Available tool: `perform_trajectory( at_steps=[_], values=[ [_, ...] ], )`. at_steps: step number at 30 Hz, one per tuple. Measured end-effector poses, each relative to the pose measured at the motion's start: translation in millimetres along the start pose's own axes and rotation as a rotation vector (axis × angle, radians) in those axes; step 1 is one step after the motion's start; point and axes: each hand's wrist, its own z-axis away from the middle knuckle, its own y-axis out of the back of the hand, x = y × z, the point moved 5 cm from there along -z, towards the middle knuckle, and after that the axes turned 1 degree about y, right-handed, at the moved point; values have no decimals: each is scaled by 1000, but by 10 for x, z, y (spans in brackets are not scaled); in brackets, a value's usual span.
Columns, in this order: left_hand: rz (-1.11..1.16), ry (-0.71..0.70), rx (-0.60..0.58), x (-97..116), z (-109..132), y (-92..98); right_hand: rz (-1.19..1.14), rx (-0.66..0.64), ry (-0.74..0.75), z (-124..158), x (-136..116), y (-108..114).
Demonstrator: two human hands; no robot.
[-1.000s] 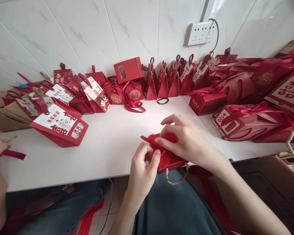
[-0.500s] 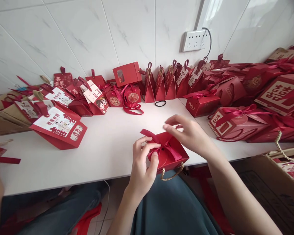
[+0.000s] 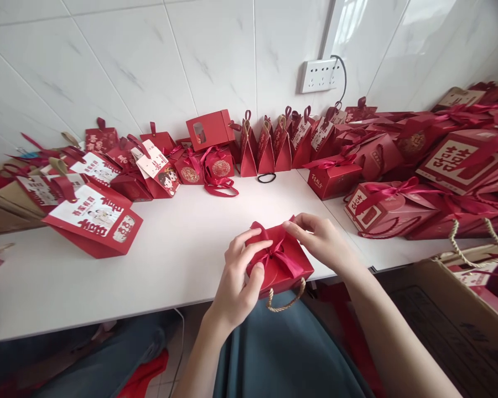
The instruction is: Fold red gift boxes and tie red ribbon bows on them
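Observation:
A small red gift box (image 3: 290,249) stands at the table's front edge, a pink-red ribbon bow (image 3: 276,255) tied on its top. A twisted gold cord handle (image 3: 288,303) hangs from its near side. My left hand (image 3: 238,271) is curled over the box's left side, thumb and fingertips against the box and bow. At the far right edge of the top, my right hand (image 3: 319,237) has thumb and forefinger pinched together on the ribbon; its other fingers are partly hidden.
Red boxes with a white label (image 3: 97,218) stand at left. Triangular boxes (image 3: 265,149) line the wall below a power socket (image 3: 321,76). A black ring (image 3: 266,178) lies before them. More ribboned boxes (image 3: 392,204) and a cardboard carton (image 3: 440,315) are at right. Another person's leg (image 3: 108,354) shows at lower left.
My right hand has lowered from above the box to its far right edge, fingertips closing together. My left hand stays on the box. The other person's arm at left has drawn mostly out of view.

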Motion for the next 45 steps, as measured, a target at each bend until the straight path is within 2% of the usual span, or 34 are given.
perform_trajectory(
  at_steps=[3, 7, 11, 13, 14, 17, 18, 19, 22, 24, 31, 37, 45],
  values=[
    [-13, 0, -19, -6, 2, 11, -72, -44, 42, -90, -16, -48],
    [-20, -36, -43, -3, -16, 16, -138, -27, 92, -178, -79, -77],
    [-68, -55, -84, 14, -59, 31, -175, -217, 11, -306, -79, -231],
    [-108, -47, -113, 26, -83, 42, -138, -236, 12, -323, -79, -253],
    [-125, -41, -128, 33, -94, 47, -94, -169, 44, -308, -90, -214],
    [-157, -14, -160, 46, -116, 63, 81, 183, 138, -92, -137, 36],
    [-163, -6, -166, 48, -120, 66, 133, 254, 127, 23, -143, 110],
    [-168, 1, -169, 49, -124, 69, 176, 255, 83, 136, -135, 152],
    [-168, 7, -173, 48, -133, 71, 174, -32, -27, 416, -121, 90],
    [-161, 6, -171, 43, -140, 71, 155, -143, -64, 522, -136, 25],
    [-151, 7, -155, 0, -150, 74, 55, -126, -119, 424, -80, -21],
    [-145, -5, -131, -3, -174, 84, -247, -236, -116, 220, 85, 34],
    [-50, -21, -115, -54, -171, 77, -780, -358, -207, 139, 349, -158]
  ],
)
